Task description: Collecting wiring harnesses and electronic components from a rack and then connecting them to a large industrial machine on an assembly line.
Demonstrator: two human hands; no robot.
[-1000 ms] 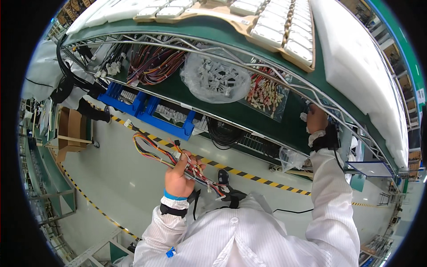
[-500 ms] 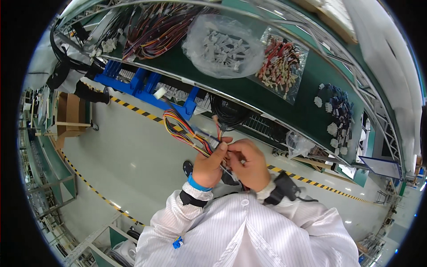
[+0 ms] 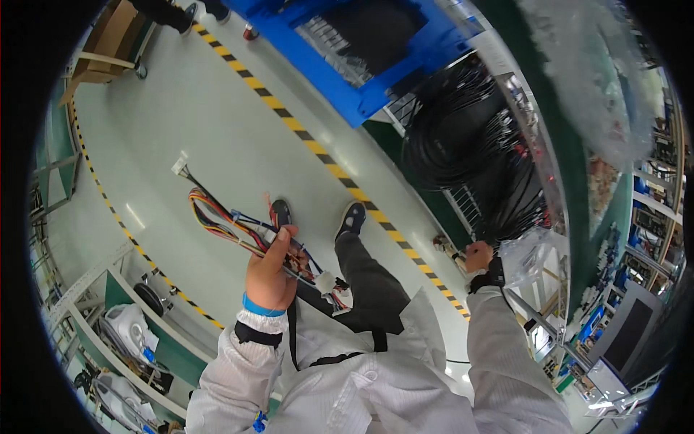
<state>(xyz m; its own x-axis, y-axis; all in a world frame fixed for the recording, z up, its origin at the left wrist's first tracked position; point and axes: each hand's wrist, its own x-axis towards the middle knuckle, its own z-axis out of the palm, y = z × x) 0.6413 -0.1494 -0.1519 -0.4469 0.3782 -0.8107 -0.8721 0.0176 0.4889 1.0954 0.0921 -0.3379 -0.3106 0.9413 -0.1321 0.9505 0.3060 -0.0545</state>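
Note:
My left hand [image 3: 271, 271] is closed around a folded wire harness [image 3: 228, 226]. Its red, yellow, black and white wires loop out past the thumb, and a white connector [image 3: 179, 167] sticks out at the far end. More wires and white plugs [image 3: 327, 282] hang on the near side of the palm. Off to the right, my right hand [image 3: 478, 256] reaches to the lower shelf under the bench, its fingers curled and partly hidden. Beside it are a clear plastic bag [image 3: 531, 257], a small beige-tipped bundle [image 3: 447, 244] and coiled black cables [image 3: 452, 152].
A blue plastic frame [image 3: 329, 79] juts out from the shelf at the top. The green bench [image 3: 567, 137] runs down the right, carrying a bag of parts [image 3: 589, 79]. At lower left stands a cart [image 3: 119, 289] with white devices. Yellow-black tape [image 3: 318, 148] crosses the floor.
My right hand has let go of the harness and moved right to the lower shelf. The left hand keeps the harness, now farther left. The view has turned and dropped toward the shelf and floor.

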